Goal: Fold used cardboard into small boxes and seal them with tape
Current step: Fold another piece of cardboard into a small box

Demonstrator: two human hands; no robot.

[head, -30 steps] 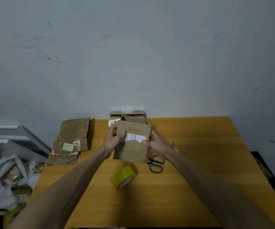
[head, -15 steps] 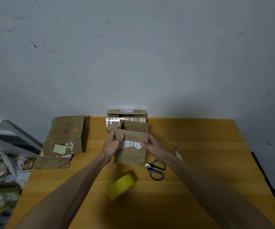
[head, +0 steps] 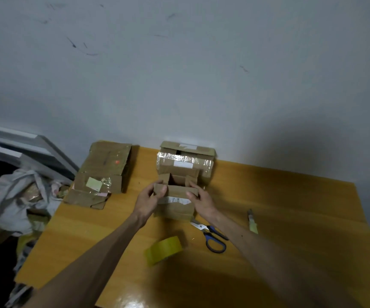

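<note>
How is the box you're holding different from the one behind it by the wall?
The held box is open on top, with its flaps standing up; the rear box is closed. The rear box has a band of shiny clear tape across its front; the held box shows none at its open top. The left hand and right hand grip the held box; the rear box stands untouched. Both are worn brown cardboard with a white label.
</note>
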